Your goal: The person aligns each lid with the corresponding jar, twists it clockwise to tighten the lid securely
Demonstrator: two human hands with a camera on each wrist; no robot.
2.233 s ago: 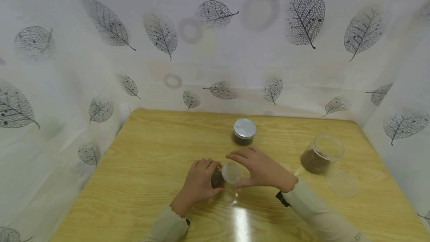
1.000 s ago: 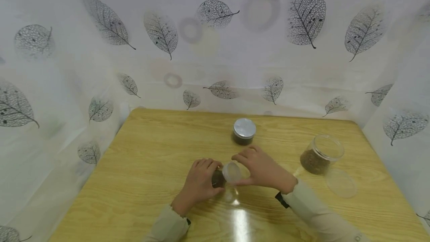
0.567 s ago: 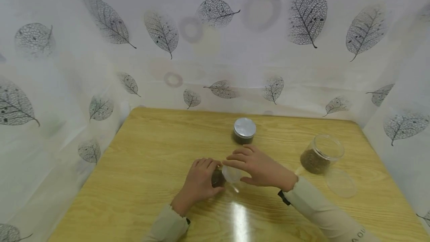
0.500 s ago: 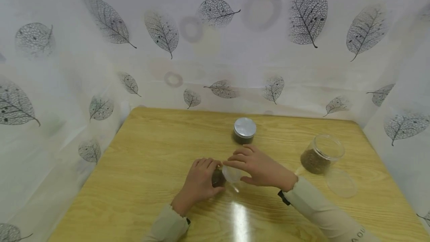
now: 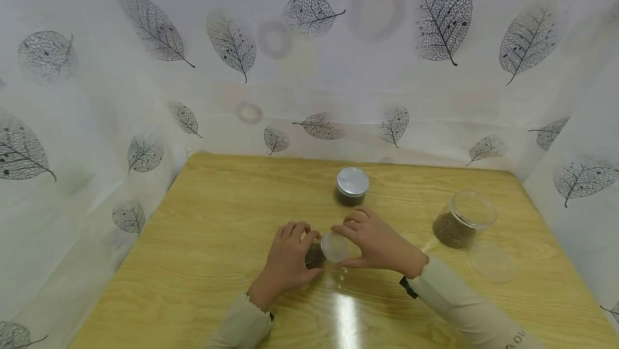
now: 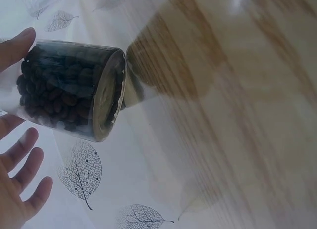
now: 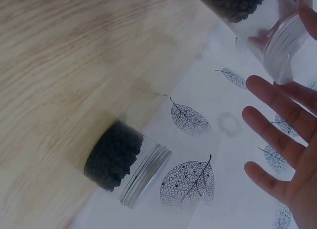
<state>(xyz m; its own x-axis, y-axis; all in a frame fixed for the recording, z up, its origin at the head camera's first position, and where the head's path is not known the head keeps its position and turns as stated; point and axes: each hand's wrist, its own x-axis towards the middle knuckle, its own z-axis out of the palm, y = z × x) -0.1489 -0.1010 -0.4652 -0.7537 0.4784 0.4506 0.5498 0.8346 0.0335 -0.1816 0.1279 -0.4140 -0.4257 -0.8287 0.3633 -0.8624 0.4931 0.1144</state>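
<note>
When read left to right in the head view, begin just left of centre in the lower half with the left hand [image 5: 286, 258], curled round a small clear jar [image 5: 315, 256] between thumb and forefinger, with the other fingers spread off the wall in the left wrist view. Find the jar near the centre of the lower half, leaning in the frame, on or just above the table [image 5: 217, 204]; cannot tell which. Holds dark bean-like pieces [image 6: 57, 98] along much of its length, so probably light, with most weight toward the base. Looks stiff, smooth and glossy, hence likely slippery; cannot tell glass from plastic, so treat as breakable. Best held firmly round the filled part, not squeezed at the mouth. At that mouth, see a translucent lid [image 5: 335, 247], thin and likely light, best taken by opposite sides of its rim. Just above, pass a silver-lidded jar [image 5: 352, 187], upright. Next, note the right hand [image 5: 379, 244], half open, pinching the lid's rim between thumb and forefinger, with remaining fingers splayed in the right wrist view. Toward the right edge, end with a large open jar [image 5: 453, 229] and a flat clear disc [image 5: 492, 262] just beside, both untouched.
</note>
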